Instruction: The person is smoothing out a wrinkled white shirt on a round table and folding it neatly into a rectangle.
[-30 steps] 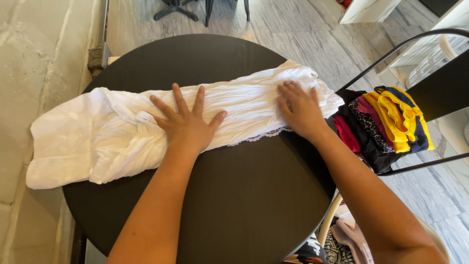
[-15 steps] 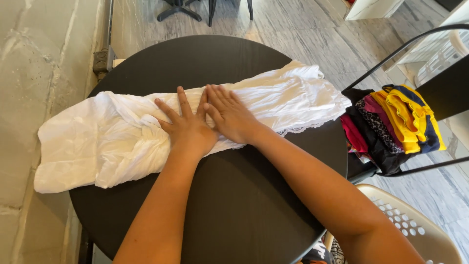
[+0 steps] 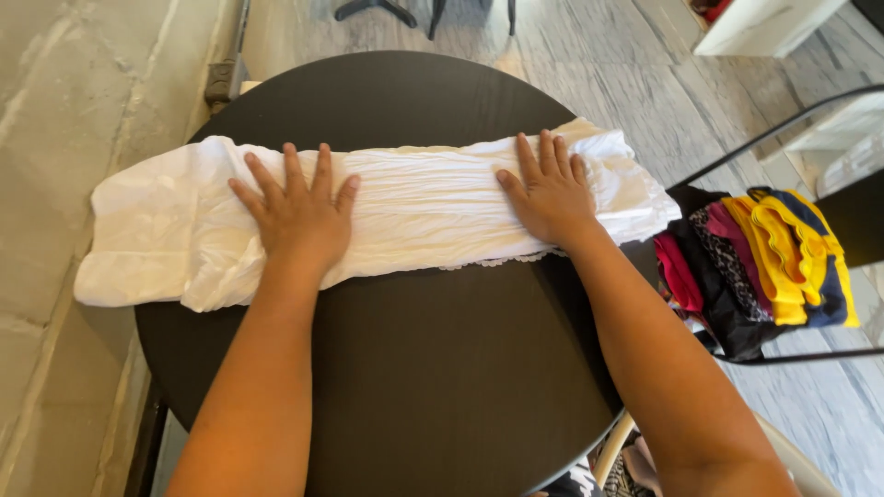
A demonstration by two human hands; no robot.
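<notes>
Both palms are down on the long white cotton garment (image 3: 414, 216), which lies folded into a narrow band across the round black wooden table (image 3: 414, 387). The left hand (image 3: 299, 216) lies flat on the left half of the fabric, fingers fanned wide and pointing away from the person, thumb out to the right. The right hand (image 3: 550, 195) lies flat on the right half, fingers closer together, thumb angled toward the middle. Neither hand pinches or grips anything; they simply press on the cloth, well apart from each other, with a smooth pleated stretch of fabric between them.

The garment runs from side to side over the far half of the table. Its left end bunches into a crumpled bulk that hangs past the table's edge, above the pale stone floor (image 3: 55, 368). Its right end reaches the table's right edge, and a thin lace trim (image 3: 488, 264) peeks out along the near side, just below the right wrist.

Off to the right, beside the table, a stack of folded clothes in red, black, patterned, pink, yellow and navy (image 3: 755, 267) rests on a black metal-framed chair (image 3: 829, 221). The near half of the tabletop shows only the person's two forearms crossing it.
</notes>
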